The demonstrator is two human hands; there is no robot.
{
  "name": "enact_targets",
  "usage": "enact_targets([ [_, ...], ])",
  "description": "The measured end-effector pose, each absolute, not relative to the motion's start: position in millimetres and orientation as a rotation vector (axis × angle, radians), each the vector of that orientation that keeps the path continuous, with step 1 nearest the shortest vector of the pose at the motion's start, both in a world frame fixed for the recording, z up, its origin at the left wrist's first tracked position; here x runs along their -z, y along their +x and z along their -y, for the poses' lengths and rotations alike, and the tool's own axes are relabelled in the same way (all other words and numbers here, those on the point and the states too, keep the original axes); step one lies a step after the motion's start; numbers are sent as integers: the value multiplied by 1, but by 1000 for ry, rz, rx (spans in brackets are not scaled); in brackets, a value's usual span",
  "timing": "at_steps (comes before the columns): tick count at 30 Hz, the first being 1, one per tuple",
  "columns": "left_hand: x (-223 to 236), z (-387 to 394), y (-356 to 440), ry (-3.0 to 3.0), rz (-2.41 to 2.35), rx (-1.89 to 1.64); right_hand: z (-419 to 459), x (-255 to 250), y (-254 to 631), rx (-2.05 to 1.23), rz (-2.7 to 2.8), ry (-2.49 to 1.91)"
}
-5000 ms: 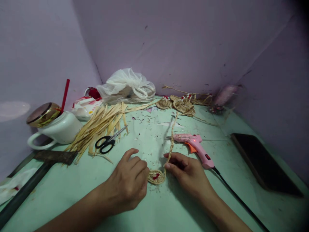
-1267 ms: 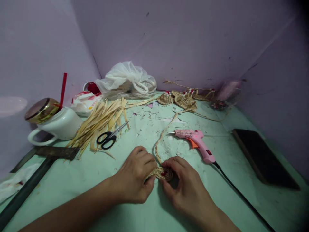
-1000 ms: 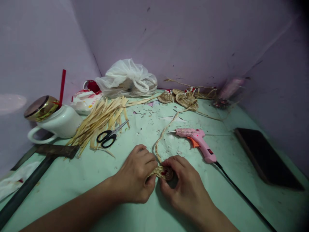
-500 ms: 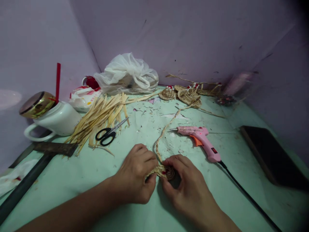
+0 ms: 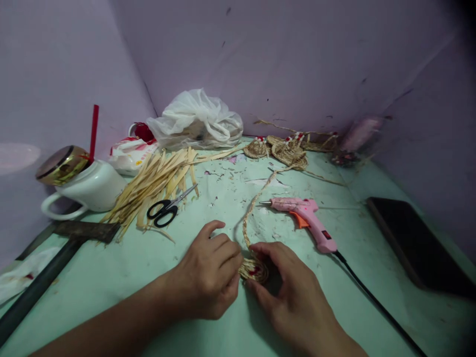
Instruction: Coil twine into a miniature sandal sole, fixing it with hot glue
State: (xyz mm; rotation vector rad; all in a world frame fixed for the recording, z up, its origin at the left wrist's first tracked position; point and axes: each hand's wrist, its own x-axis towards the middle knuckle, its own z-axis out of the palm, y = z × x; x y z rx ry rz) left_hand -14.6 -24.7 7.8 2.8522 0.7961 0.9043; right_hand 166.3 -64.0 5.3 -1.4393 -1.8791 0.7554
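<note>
A small coiled piece of braided straw point(image 5: 260, 274) with dark red at its middle lies between my hands, low in the view. My right hand point(image 5: 293, 282) pinches its right side, thumb below and fingers above. At the left edge, my left hand point(image 5: 210, 272) has its fingers curled in against the coil, with the index finger lifted; its thumb tip is partly hidden. From the top of the coil, a straw braid point(image 5: 248, 218) runs away across the table. Beyond my right hand lies a pink glue gun point(image 5: 310, 218) with an orange trigger, its nozzle pointing left.
Black-handled scissors point(image 5: 165, 212) lie beside loose straw strips point(image 5: 152, 181). A hammer point(image 5: 87, 230), a white mug point(image 5: 92, 186) and a plastic bag point(image 5: 201, 119) line the left and back. Woven straw pieces point(image 5: 286, 151) rest by the wall; a dark phone-like slab point(image 5: 412, 243) is right.
My left hand's index finger has lifted, and its hold has shifted along the coil's left side. More of the coil and its red middle shows. The view has tilted slightly.
</note>
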Motion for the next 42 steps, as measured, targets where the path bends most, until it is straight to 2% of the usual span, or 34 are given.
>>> enact_targets([
  [9, -17, 25, -17, 2991, -820, -951, 49, -20, 170, -1502, 1110, -1369],
  [15, -14, 26, -17, 2973, -886, -1069, 50, -20, 166, -1586, 1049, -1292],
  [17, -13, 29, -14, 2753, -1085, -1244, 51, -20, 164, -1545, 935, -1290],
  [20, -14, 33, -8, 1988, -1399, -1388, 51, -17, 160, -1483, 768, -1267],
  [23, -17, 37, -1, 1265, -1291, -1034, 52, -13, 152, -1451, 693, -1210],
  [25, -18, 39, 2, 1065, -1142, -875, 54, -10, 145, -1455, 678, -1186],
  [31, -20, 37, 3, 790, -1085, -901, 59, -5, 141, -1565, 895, -1205],
  [34, -21, 34, 2, 653, -1084, -929, 50, -13, 170, -1334, 1152, -1460],
  [39, -19, 33, 3, 602, -1100, -978, 25, -36, 237, -364, 1507, -2190],
  [42, -16, 32, 3, 622, -1098, -998, 15, -36, 255, -479, 1627, -2379],
])
